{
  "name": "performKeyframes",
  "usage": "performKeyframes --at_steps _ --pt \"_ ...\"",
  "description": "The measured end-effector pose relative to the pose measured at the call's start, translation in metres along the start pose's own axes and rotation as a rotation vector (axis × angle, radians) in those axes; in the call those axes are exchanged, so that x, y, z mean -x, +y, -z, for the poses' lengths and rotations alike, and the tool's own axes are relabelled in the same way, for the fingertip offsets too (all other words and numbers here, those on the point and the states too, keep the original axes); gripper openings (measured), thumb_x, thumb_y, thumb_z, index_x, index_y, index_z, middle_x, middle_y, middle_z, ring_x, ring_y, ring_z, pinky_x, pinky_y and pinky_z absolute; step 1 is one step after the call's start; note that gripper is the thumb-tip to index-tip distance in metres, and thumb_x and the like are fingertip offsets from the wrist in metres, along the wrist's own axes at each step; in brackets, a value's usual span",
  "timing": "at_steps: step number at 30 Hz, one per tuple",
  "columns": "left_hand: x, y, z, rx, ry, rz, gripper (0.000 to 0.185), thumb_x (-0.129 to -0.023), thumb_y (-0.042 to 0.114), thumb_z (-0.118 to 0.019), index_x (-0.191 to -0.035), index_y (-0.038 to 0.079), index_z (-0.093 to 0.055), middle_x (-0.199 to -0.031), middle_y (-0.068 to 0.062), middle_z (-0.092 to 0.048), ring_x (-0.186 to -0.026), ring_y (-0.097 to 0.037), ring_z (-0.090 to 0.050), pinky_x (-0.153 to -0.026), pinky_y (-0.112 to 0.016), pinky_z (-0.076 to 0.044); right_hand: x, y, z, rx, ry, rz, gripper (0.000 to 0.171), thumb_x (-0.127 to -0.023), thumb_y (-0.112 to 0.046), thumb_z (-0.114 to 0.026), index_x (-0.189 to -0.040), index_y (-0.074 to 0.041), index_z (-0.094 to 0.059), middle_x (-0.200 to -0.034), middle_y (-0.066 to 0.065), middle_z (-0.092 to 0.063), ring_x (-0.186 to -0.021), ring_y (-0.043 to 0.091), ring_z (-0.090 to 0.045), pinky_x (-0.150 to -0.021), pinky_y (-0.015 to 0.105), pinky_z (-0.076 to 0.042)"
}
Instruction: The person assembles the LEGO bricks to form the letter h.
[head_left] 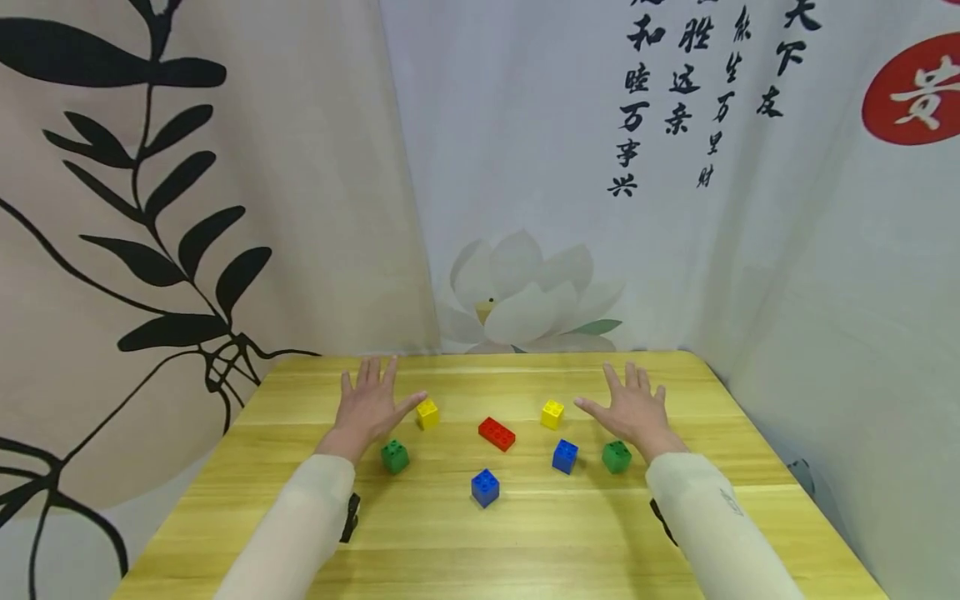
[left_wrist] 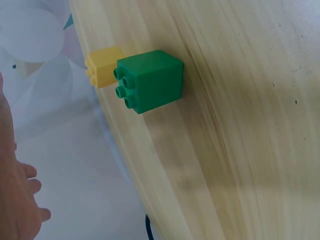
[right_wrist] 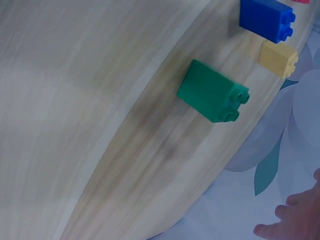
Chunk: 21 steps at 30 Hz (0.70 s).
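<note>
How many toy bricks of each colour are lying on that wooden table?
Yellow bricks: 2
Green bricks: 2
Blue bricks: 2
Red brick: 1
Total: 7 bricks on the table

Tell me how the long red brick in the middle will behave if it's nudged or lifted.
The red brick looks like rigid moulded plastic, so probably stiff and light. It lies low and flat on the wooden table, so a push likely slides it rather than tips it. Its smooth sides may be a bit slippery.
</note>
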<state>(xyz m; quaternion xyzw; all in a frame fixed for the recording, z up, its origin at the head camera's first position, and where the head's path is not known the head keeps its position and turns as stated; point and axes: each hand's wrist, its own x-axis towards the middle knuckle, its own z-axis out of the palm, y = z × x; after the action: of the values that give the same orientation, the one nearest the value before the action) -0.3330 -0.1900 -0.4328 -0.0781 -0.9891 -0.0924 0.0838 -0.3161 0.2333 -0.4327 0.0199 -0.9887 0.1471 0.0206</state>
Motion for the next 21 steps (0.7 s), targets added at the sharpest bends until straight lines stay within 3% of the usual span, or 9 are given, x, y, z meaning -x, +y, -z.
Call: performKeyframes --at_steps 10,14,21 --pt "0.001 0.007 0.005 0.065 -0.035 0.003 0.096 -0.091 0.075 -0.037 -0.158 0.009 -0.017 -0.161 -0.026 -0.017 -0.150 -0.045 -0.015 -0.116 -0.071 -0.007 -0.001 -0.016 0.002 -0.059 -0.005 0.010 0.096 -0.091 -0.074 -0.042 -0.158 -0.011 -0.015 -0.162 0.030 -0.005 -0.148 0.052 -0.009 -0.113 0.074 -0.010" --pt "0.002 0.013 0.005 0.121 -0.063 0.009 0.097 -0.090 0.077 -0.036 -0.158 0.012 -0.014 -0.162 -0.024 -0.018 -0.150 -0.044 -0.016 -0.117 -0.069 -0.009 0.000 -0.025 0.001 -0.080 0.014 0.031 0.094 -0.092 -0.071 -0.043 -0.158 -0.009 -0.017 -0.161 0.030 -0.012 -0.146 0.053 -0.017 -0.113 0.072 -0.019" --pt "0.004 0.018 0.004 0.191 -0.059 -0.005 0.095 -0.090 0.076 -0.039 -0.159 0.015 -0.014 -0.160 -0.023 -0.025 -0.147 -0.045 -0.024 -0.118 -0.067 -0.014 0.001 -0.044 -0.006 -0.184 0.028 0.078 0.091 -0.093 -0.068 -0.046 -0.157 -0.009 -0.018 -0.160 0.029 -0.019 -0.144 0.053 -0.022 -0.111 0.070 -0.027"
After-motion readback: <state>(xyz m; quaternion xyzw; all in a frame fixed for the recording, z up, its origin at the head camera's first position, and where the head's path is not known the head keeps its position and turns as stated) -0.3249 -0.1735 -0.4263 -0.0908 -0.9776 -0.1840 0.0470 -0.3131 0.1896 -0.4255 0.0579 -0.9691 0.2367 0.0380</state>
